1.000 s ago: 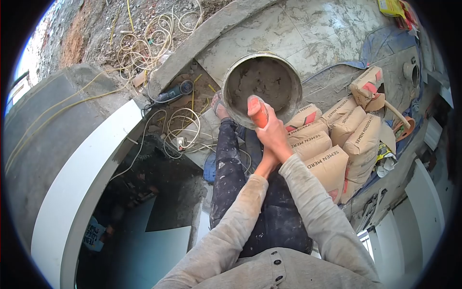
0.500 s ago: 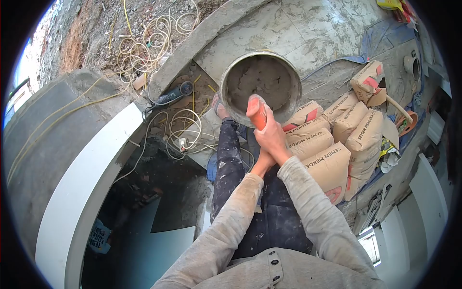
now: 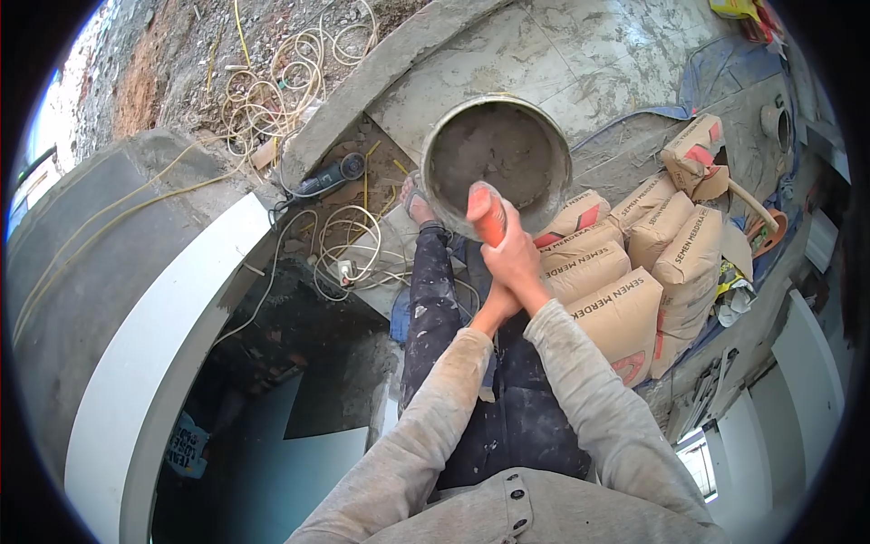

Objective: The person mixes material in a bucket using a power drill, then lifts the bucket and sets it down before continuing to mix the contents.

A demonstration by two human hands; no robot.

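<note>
Tiles (image 3: 544, 54) flank one bucket (image 3: 555, 201); right grip (image 3: 513, 258) clasps one orange handle (image 3: 488, 218).

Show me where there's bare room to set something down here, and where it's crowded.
Barest: the smeared tiled floor beyond the bucket, between the concrete kerb and the blue sheet. The white curved ledge, bordered by the grey slab and dark opening, also looks free. Crowded: cement bags right of the bucket; grinder and coiled cables left.

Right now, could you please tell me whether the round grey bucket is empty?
Not empty: lumpy grey mix covers the visible bottom of the round grey bucket. I cannot tell its depth.
</note>
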